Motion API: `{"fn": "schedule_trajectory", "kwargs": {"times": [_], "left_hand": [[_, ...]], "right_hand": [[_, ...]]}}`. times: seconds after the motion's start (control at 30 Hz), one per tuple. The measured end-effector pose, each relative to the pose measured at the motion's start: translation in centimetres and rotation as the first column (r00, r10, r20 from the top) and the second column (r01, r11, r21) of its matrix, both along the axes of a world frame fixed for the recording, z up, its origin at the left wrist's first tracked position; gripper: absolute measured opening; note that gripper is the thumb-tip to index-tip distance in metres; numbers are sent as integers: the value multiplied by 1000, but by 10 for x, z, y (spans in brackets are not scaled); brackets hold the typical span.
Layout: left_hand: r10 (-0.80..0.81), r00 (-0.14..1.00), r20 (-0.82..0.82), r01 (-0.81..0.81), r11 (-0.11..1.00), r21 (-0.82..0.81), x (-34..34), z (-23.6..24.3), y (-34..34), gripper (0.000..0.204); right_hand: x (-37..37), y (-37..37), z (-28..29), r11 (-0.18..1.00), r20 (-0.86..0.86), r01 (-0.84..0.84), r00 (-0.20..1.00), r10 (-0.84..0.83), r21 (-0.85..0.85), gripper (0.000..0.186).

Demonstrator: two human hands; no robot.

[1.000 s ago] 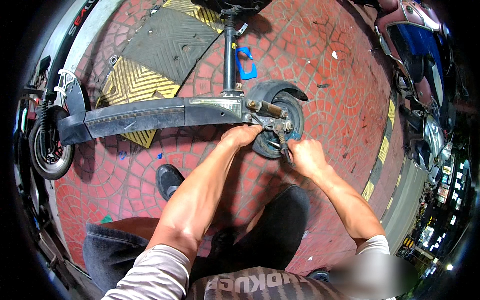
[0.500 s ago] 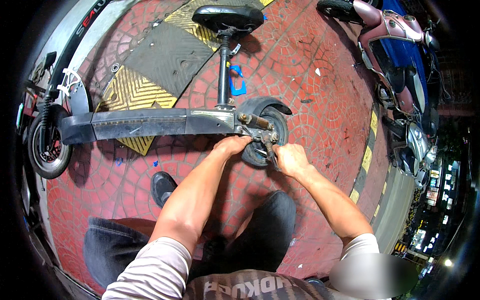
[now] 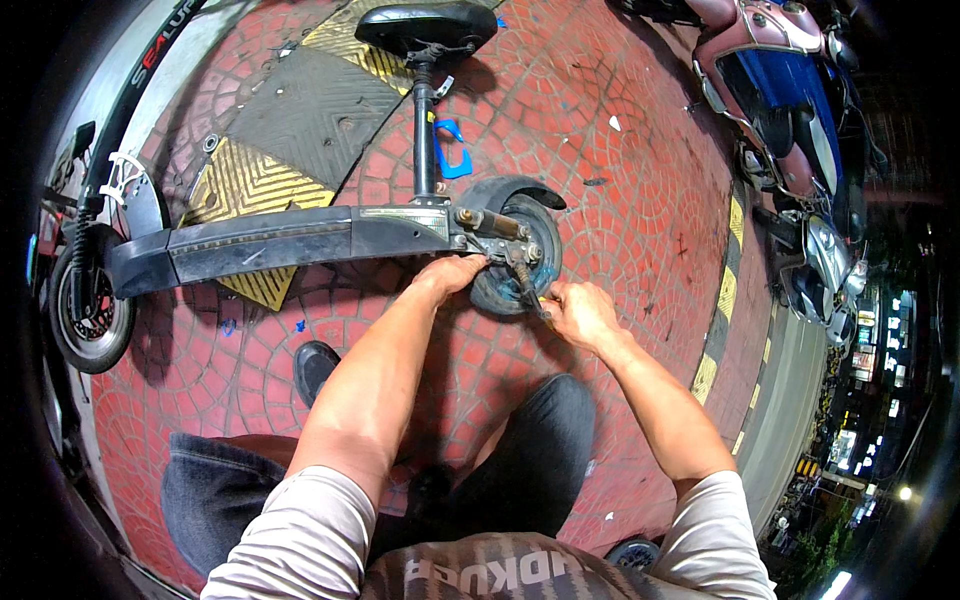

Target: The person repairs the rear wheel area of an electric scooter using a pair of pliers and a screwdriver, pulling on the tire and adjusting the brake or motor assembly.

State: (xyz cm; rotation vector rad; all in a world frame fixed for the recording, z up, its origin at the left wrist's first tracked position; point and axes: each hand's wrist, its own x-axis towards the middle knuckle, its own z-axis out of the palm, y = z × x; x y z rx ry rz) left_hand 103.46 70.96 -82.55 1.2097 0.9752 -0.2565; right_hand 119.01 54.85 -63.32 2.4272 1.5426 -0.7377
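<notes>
While the scooter (image 3: 290, 237) lies along the red paving (image 3: 640, 250) in front of the person, both hands are positioned at its rear end. The front wheel (image 3: 107, 325) is at the far left; the rear wheel (image 3: 551, 240) is just right of centre, partly covered by a curved black fender (image 3: 510, 184). The side of the wheel faces the camera.

Left hand (image 3: 447, 276): located at the near edge of the scooter, where the body meets the rear linkage. The fingers lie close together and extend toward the linkage, with the tips at its near side. Whether they clamp a part cannot be told.

Right hand (image 3: 582, 315): located at the near right side of the rear wheel. The fingers are curled at the lower end of a dark ribbed rod (image 3: 527, 285), which slopes down from the linkage. A small yellowish part shows beside the fingertips; what the fingers close on cannot be told.

A brown cylinder (image 3: 487, 222) sits above the linkage, between body and wheel. The black seat post (image 3: 424, 140) extends away from the person to a black saddle (image 3: 425, 28). A blue angular piece (image 3: 456, 169) lies just right of the post. A black-and-yellow ramp mat (image 3: 310, 120) lies beyond the body, partly beneath it. Parked motorbikes (image 3: 790, 90) stand at the upper right.
</notes>
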Motion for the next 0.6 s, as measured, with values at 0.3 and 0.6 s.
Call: {"fn": "schedule_trajectory", "kwargs": {"times": [0.3, 0.6], "left_hand": [[-31, 1000, 3, 31, 1000, -1, -7, 6, 7, 71], [-62, 998, 10, 60, 992, 108, -3, -20, 7, 67]], "right_hand": [[2, -8, -25, 995, -73, 31, 997, -24, 98, 29], [-4, -15, -35, 976, -154, 177, 976, -156, 131, 24]]}}
